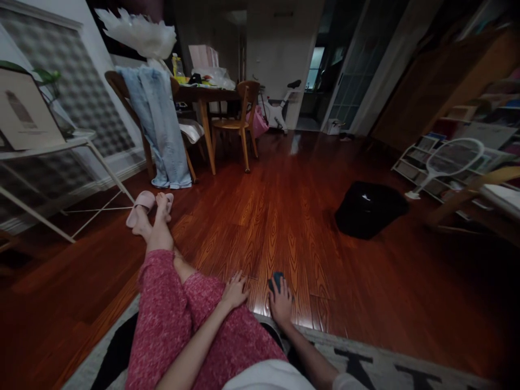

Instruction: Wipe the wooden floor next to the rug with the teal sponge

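My left hand lies on my thigh in pink-red patterned trousers, its fingers stretched out and holding nothing. To its right, my right hand is over the wooden floor with its fingers around a small dark teal object. The hand covers much of that object, and its exact kind cannot be made out. Both legs reach forward to the left, crossed near the ankles, with pink slippers on the feet. Under me is a light rug with dark marks.
A black bin stands right of centre. Jeans hang over a chair by the cluttered dining table. A wooden chair is beside it. A white racket leans at the right shelves. A white-legged table stands left.
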A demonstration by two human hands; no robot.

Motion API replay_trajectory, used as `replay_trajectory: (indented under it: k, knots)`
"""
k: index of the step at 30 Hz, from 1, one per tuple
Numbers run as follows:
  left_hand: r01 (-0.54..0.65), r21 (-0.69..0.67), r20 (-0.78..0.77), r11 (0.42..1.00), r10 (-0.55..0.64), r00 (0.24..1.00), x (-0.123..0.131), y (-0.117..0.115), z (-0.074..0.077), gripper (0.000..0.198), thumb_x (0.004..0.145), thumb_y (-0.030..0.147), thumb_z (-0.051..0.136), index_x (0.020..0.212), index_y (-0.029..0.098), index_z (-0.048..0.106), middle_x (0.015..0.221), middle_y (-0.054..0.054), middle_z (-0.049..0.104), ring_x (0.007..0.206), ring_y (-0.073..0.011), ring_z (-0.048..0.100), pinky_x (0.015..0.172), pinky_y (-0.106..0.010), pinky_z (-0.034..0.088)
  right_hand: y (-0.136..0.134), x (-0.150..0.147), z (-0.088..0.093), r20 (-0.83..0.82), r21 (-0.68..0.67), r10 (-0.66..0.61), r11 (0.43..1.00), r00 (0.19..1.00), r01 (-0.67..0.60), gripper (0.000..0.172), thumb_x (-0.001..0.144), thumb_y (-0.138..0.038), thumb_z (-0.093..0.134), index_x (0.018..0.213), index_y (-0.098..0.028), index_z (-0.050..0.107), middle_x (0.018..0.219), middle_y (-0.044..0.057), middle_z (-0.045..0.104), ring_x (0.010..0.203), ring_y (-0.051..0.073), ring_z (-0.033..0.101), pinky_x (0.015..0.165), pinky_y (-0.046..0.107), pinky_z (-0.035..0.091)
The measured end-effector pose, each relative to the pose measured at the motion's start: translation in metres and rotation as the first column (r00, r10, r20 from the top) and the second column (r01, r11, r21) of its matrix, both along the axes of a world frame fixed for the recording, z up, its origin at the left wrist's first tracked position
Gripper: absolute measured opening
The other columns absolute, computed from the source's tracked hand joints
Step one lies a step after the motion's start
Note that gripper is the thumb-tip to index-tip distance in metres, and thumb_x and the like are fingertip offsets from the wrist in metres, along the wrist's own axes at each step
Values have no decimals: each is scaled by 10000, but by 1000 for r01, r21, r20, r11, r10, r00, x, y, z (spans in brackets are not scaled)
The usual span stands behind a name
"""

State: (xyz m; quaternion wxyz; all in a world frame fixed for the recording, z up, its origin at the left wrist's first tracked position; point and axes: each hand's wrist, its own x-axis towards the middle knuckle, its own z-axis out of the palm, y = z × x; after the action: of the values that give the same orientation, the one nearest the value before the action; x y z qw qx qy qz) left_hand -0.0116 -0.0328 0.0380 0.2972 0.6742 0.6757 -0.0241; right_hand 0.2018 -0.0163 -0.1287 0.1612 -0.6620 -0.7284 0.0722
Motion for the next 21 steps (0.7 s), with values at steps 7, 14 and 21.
replay_trajectory:
  k: [7,14,21]
  knots:
    - [-22,25,10,999,21,1000,-3,-3,-1,672,908,414,423,1544,205,362,1677,-77,169,1539,-244,183,1245,-442,166,16,6,13,9,-21,439,898,899,-439,541,965,-309,389,1502,-344,438,1616,35,371,1492,211,297,1185,452,270]
    - [-23,31,35,999,22,999,-6,-5,-1,668,911,423,430,1542,213,367,1680,-69,155,1541,-234,175,1245,-440,163,36,139,8,61,46,-145,989,987,143,551,959,-322,295,1443,-213,536,1552,120,445,1461,256,343,1135,465,344]
    - [-23,19,47,1000,22,999,-4,-5,4,665,910,424,425,1534,196,383,1678,-70,170,1541,-234,173,1247,-430,164,1,148,-15,-49,74,-495,865,868,497,635,946,-392,254,1514,-176,436,1578,196,372,1491,343,271,1114,593,319]
